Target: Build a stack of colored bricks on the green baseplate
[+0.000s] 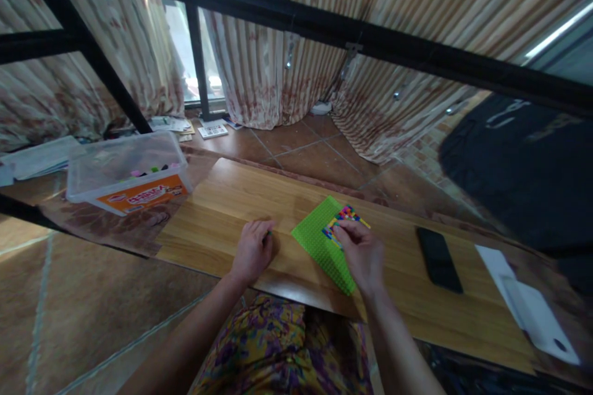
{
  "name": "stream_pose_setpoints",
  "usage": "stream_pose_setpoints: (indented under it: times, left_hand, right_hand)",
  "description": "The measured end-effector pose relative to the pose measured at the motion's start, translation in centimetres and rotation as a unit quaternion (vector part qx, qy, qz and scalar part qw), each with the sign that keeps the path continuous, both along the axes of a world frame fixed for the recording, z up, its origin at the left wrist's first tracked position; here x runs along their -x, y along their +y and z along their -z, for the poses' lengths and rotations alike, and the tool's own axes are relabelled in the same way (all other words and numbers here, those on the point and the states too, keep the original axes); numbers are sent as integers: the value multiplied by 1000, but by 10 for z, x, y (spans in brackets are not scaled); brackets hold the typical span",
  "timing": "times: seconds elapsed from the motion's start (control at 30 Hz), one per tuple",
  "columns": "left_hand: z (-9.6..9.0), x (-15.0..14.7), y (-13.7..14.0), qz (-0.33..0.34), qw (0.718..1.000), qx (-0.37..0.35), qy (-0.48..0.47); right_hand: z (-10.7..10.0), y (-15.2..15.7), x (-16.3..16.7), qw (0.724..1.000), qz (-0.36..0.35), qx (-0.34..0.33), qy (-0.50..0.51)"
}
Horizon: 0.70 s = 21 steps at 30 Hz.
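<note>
A bright green studded building-brick baseplate lies tilted on the wooden board in front of me. Small multicoloured bricks cover part of its far right side. My right hand is over the plate, thumb and forefinger pinched at the edge of the coloured bricks; whatever is between the fingertips is too small to name. To the left of the plate, my left hand rests on the board with curled fingers. A tiny dark and green bit shows at its fingertips, too small to make out.
A clear plastic box with an orange label and loose bricks stands at the left. On the wooden board, a black phone lies to the right, near a white plastic piece. A black metal bar crosses before striped curtains.
</note>
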<state>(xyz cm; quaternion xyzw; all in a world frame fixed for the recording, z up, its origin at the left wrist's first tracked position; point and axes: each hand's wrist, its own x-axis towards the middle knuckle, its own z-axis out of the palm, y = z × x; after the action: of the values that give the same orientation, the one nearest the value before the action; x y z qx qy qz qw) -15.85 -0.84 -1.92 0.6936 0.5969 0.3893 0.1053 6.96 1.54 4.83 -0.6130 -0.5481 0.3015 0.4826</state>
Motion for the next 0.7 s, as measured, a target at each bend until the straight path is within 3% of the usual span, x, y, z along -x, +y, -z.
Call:
stream_pose_setpoints:
  times: [0.1, 0.23, 0.4, 0.7]
  left_hand:
    - [1, 0, 0, 0, 1000, -8, 4]
    - [2, 1, 1, -1, 1000, -13, 12]
    - [1, 2, 2, 4, 1000, -10, 19]
    - [2, 1, 2, 3, 1000, -9, 6]
  right_hand:
    - [1, 11, -29, 999, 52, -6, -1]
    - [1, 22, -51, 989, 70, -21, -132]
    - [3, 35, -49, 968, 51, -41, -241]
    - [10, 53, -40, 946, 53, -19, -320]
